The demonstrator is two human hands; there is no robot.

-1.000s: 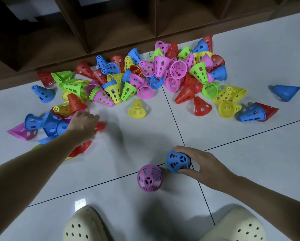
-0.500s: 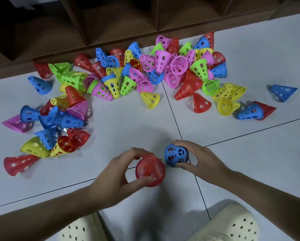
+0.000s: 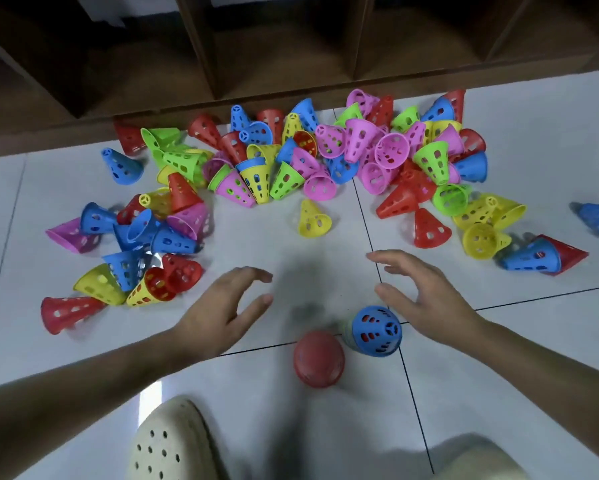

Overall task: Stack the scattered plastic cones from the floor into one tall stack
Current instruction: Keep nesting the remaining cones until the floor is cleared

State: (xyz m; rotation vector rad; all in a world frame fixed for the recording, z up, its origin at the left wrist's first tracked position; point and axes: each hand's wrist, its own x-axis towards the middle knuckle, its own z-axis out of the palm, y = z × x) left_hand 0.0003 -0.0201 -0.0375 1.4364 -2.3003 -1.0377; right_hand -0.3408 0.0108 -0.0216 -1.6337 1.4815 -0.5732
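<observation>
Your left hand (image 3: 222, 306) and right hand (image 3: 426, 296) are both hovering empty over the floor (image 3: 291, 254), fingers relaxed and apart. Just below them you're looking down on two started stacks, one topped by a red cone (image 3: 319, 363), one by a blue cone (image 3: 376, 330), side by side. The loose cones (image 3: 326, 161) are lying scattered against the shelf (image 3: 284, 46). They're probably light, thin, slightly springy plastic, so you're best pinching one around the wide rim; the holes likely give extra grip.
</observation>
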